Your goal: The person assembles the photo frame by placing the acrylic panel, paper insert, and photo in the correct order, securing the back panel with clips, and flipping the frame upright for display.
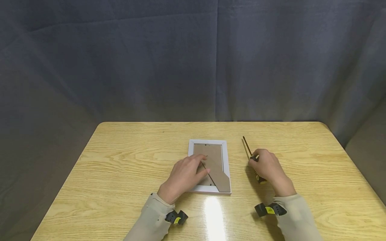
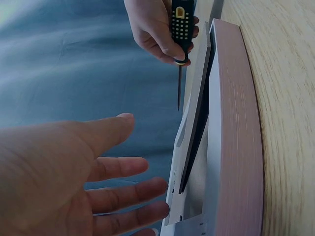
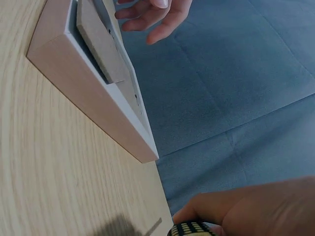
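Note:
A white picture frame (image 1: 207, 189) lies back side up on the table, its brown backing board (image 1: 215, 154) facing me. The stand flap (image 1: 223, 183) slants across the backing, tilted slightly up at the lower right. Over the frame's left side hovers my left hand (image 1: 186, 172), fingers spread and relaxed, with nothing in its grasp. To the right of the frame, my right hand (image 1: 268, 167) grips a screwdriver by its black and yellow handle (image 2: 182, 29). Its thin shaft (image 1: 247, 146) points away from me, toward the table's far side.
The wooden table (image 1: 126, 160) has rounded far corners. Behind and beside it hangs a dark grey-blue curtain (image 1: 163, 67). Each wrist carries a black and yellow camera strap (image 1: 270, 210). A bright light reflection falls on the tabletop in front of the frame.

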A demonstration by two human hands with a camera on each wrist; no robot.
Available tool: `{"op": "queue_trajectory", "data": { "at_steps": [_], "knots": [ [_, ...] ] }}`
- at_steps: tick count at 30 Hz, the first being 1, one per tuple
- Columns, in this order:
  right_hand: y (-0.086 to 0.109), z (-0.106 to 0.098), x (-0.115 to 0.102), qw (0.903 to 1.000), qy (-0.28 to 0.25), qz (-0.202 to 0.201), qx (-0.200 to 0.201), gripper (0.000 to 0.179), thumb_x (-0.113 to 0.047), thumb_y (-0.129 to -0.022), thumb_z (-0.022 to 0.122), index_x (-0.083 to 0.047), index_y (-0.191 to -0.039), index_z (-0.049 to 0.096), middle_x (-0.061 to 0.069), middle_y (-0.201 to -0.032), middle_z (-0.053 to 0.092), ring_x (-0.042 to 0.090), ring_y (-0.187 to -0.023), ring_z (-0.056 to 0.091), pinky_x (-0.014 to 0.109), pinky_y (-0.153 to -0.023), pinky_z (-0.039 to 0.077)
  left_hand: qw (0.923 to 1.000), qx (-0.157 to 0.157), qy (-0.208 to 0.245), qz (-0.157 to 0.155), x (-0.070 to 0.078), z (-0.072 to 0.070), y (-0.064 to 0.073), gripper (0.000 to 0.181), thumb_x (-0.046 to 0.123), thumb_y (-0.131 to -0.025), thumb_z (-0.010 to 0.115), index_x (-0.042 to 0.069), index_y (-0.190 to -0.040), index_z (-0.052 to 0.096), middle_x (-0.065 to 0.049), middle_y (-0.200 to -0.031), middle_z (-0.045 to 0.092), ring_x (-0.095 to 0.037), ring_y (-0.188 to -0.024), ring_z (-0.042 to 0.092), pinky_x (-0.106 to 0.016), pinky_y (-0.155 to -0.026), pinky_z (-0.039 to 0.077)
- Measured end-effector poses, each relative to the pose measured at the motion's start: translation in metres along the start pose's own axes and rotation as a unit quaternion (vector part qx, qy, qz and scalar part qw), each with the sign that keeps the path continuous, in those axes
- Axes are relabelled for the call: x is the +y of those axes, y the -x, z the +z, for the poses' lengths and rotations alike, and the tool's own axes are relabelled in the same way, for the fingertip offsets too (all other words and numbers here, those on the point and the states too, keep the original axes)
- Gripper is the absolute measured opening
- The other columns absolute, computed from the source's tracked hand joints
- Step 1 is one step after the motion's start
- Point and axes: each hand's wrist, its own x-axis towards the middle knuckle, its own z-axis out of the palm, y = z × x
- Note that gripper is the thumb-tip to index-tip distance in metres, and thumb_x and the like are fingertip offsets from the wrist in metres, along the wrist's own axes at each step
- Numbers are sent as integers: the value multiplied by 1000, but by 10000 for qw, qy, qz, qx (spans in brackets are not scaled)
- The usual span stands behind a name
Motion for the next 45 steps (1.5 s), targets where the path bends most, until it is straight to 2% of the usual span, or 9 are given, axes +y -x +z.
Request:
{"op": "queue_trajectory", "data": {
  "at_steps": [15, 21, 31, 35, 45],
  "knots": [
    [-2, 2, 7, 9993, 340, -130, -130, 19, -14, -84, 68, 4, -90, 68, 18, -83, 69, 27, -70, 59, 34, -61, 45, 10000, -86, -15, -11, 1, 3, 0, 43, 34, -96, 69, 10, -132, 64, -6, -116, 73, -18, -98, 70, -35, -78, 54],
    [-2, 1, 6, 9989, 360, 15, -290, 20, -14, -86, 67, 5, -93, 68, 18, -85, 68, 24, -69, 58, 32, -59, 44, 9999, -144, -62, -61, 3, 3, 0, 44, 35, -97, 68, 10, -133, 64, -6, -118, 73, -19, -101, 70, -36, -82, 55],
    [-3, 3, 9, 9986, 320, 91, -421, 24, -15, -88, 68, 8, -95, 67, 16, -82, 67, 20, -65, 57, 29, -55, 43, 9997, -225, -93, 76, 7, 5, 1, 42, 35, -97, 68, 11, -131, 65, -6, -125, 71, -21, -108, 69, -38, -86, 56],
    [-2, 4, 11, 9983, 299, 103, -485, 23, -15, -88, 67, 7, -92, 66, 13, -78, 64, 19, -63, 56, 28, -55, 42, 9996, -251, -90, 102, 9, 7, 2, 41, 35, -97, 68, 11, -131, 65, -6, -128, 70, -21, -111, 69, -39, -88, 56],
    [-2, 3, 12, 9973, 300, 44, -672, 23, -15, -88, 69, 7, -90, 64, 13, -78, 63, 18, -62, 56, 28, -55, 44, 9993, -256, -146, 238, 8, 10, 2, 39, 35, -98, 67, 11, -129, 66, -5, -122, 72, -19, -108, 69, -38, -86, 56]
  ]
}}
